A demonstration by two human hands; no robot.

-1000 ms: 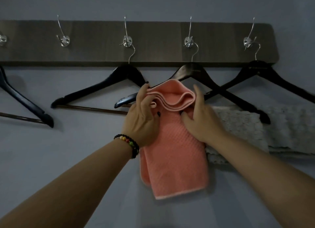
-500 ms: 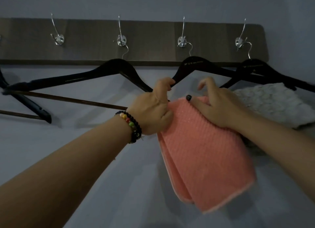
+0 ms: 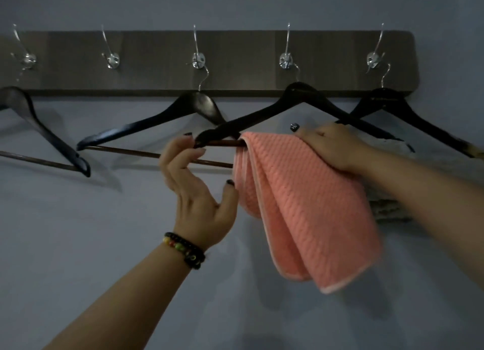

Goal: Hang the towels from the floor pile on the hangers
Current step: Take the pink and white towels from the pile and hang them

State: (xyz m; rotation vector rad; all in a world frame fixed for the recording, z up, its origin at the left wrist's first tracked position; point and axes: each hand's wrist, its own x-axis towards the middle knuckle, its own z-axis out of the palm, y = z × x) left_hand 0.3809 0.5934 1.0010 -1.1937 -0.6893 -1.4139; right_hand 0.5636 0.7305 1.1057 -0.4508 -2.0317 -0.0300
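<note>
- Hanging over the brown bar of a black hanger [image 3: 296,98], head view: the pink towel [image 3: 309,205] is folded across the bar, its layers drooping down and to the right, pale trim along the lower edges.
- Left hand [image 3: 193,192]: fingers loosely curled, tips at the left end of that hanger and its bar; index and middle touch the hanger tip, cannot tell if they truly clamp it. Thumb spread out to the right, just touching the towel's left fold.
- Right hand [image 3: 332,145]: lies on top of the towel at the bar, fingers bent over the fold, pressing or holding the fabric there; dark nail polish on the fingers that show.
- Beaded bracelet [image 3: 184,249] on the left wrist, dark beads plus a few coloured ones.
- Wall rack [image 3: 157,61]: dark wooden board with five metal hooks in view.
- Second black hanger [image 3: 162,119] on the middle hook, left of the towel one, its brown bar running behind the left hand's fingers.
- Third hanger [image 3: 392,106] on the far right hook, overlapping the towel hanger's right arm; a white towel [image 3: 387,205] hangs from it, mostly hidden by the right forearm.
- Fourth hanger [image 3: 39,129] at the far left edge, partly cut off.
- Wall behind is plain grey-blue; lighting is dim.
</note>
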